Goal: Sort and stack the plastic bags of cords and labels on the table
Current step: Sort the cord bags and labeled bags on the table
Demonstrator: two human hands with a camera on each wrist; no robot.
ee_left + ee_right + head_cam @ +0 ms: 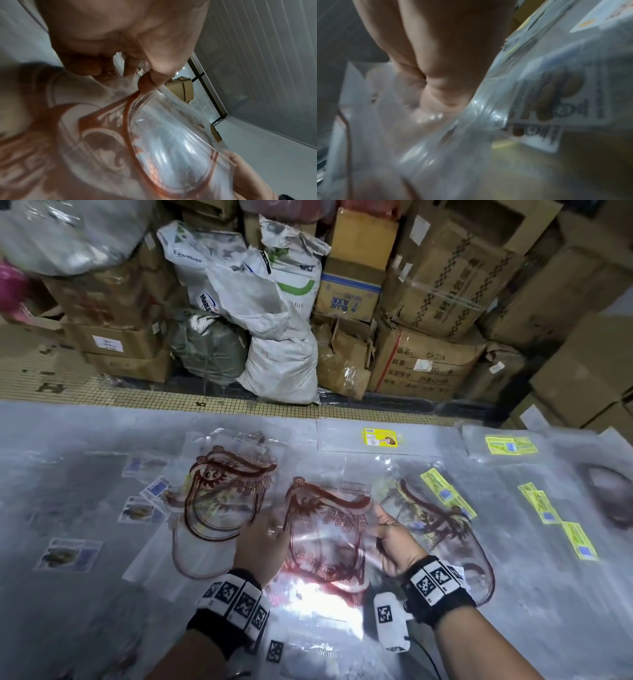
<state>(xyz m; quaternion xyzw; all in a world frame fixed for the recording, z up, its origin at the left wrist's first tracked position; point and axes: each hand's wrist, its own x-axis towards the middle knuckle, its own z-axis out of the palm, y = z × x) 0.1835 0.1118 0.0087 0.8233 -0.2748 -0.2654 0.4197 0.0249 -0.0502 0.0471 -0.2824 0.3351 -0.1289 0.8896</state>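
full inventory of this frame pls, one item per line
held bag: one, clear with dark red print, centre, between both hands
printed bags: overlapping pile, clear and red, left of the held bag
bags with yellow labels: several, clear, right side
blue-white labels: several, left side of the table
table: one, under clear plastic sheet
cardboard boxes: many, brown, stacked behind
woven sacks: several, white, centre back
left hand: pinches the bag's left edge
right hand: grips the bag's right edge
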